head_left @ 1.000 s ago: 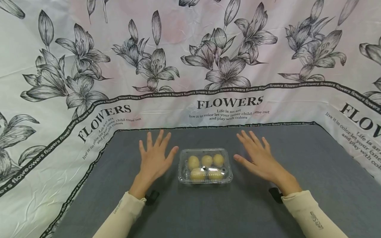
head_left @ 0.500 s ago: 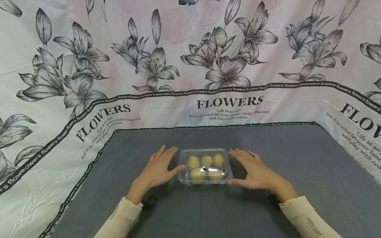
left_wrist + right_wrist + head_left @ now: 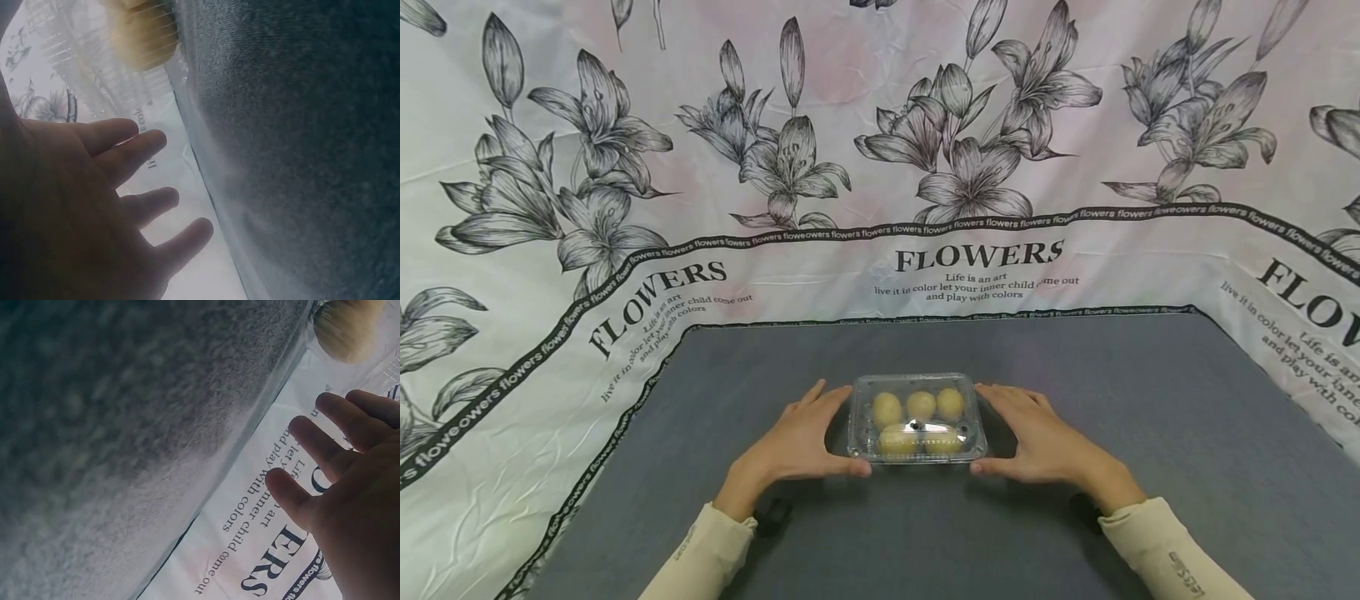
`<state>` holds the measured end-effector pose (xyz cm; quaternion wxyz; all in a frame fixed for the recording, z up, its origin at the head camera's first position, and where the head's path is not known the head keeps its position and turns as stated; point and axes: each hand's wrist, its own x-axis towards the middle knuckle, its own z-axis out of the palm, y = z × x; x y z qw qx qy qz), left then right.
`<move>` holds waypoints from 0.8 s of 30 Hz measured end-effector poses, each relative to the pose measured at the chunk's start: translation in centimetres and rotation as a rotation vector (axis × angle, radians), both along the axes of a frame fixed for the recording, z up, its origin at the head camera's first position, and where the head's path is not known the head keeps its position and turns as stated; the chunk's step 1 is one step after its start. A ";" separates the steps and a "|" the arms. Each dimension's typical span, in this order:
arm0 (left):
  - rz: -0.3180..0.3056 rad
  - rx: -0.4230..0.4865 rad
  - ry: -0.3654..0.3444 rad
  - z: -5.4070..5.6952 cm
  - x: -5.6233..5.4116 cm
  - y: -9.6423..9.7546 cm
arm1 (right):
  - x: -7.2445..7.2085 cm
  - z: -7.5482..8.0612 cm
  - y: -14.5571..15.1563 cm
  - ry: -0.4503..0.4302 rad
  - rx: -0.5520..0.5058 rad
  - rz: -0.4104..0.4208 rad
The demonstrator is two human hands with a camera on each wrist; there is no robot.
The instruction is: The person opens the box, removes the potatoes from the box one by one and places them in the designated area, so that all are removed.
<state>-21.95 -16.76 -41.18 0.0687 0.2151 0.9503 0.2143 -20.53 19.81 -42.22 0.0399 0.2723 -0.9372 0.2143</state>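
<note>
A clear plastic clamshell box (image 3: 917, 379) with several round, pale yellow, potato-like pieces (image 3: 921, 406) inside sits on the grey table. At its left side is my left hand (image 3: 797, 437), thumb tip right at the near left corner and fingers spread. My right hand (image 3: 1045, 437) mirrors this at the right side, its thumb by the near right corner. In the left wrist view, straight spread fingers (image 3: 147, 150) point toward the box wall (image 3: 87, 69), with a yellow piece behind it. The right wrist view has similarly extended fingers (image 3: 322, 447) below another yellow piece (image 3: 347, 331).
The grey tabletop (image 3: 917, 533) extends around the box on every side. Behind it and along both sides hangs a white cloth (image 3: 820, 275) printed with flowers and lettering. Cream sleeves (image 3: 703, 550) cover both forearms, with dark wrist devices below the wrists.
Both hands have come down and inward from a raised, spread pose to the two sides of the box. Their thumbs have moved to its near corners. The box stays in place.
</note>
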 end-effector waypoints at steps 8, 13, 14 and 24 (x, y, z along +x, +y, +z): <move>-0.012 0.012 0.007 -0.5 -0.1 0.1 | 0.0 -0.1 -0.1 -0.010 -0.033 0.013; -0.014 0.030 -0.003 -0.9 -0.1 0.1 | 0.0 -0.1 -0.4 -0.101 -0.079 0.008; -0.015 0.032 -0.001 -1.0 -0.1 0.1 | 0.0 -0.1 -0.4 -0.114 -0.090 0.008; 0.004 0.050 -0.015 -1.3 -0.1 0.2 | -0.1 -0.1 -0.8 -0.174 -0.119 0.000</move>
